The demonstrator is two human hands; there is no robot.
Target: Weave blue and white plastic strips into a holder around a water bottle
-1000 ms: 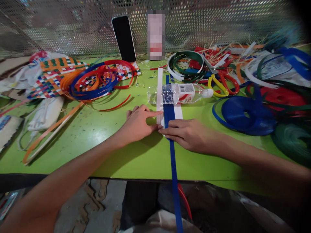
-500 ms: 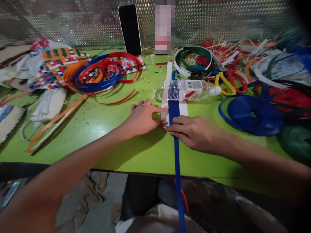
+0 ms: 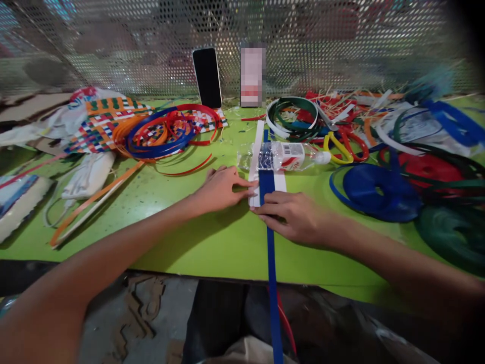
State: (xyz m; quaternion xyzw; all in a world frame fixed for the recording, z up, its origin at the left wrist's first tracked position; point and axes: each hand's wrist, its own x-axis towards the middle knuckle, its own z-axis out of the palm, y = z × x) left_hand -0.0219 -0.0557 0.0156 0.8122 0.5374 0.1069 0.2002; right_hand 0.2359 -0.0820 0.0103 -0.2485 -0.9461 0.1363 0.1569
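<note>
A blue strip [image 3: 271, 263] runs from under a lying plastic bottle [image 3: 288, 155] toward me and hangs over the table's front edge. White strips [image 3: 255, 151] lie on either side of it. My left hand [image 3: 222, 188] rests on the table with its forefinger pressing the left white strip. My right hand [image 3: 293, 217] lies flat over the blue strip, fingers stretched and pressing down where the strips' near ends meet.
Green table [image 3: 182, 237] with a perforated metal screen behind. A phone [image 3: 207, 77] leans on it. Coiled red, blue and orange strips [image 3: 166, 129] and woven mats [image 3: 100, 124] lie left. Scissors [image 3: 346, 141], blue rolls [image 3: 375, 189] and loose strips lie right.
The camera tilted and shifted, so the scene sits lower in view. Both hands stay pressed on the strips in about the same place.
</note>
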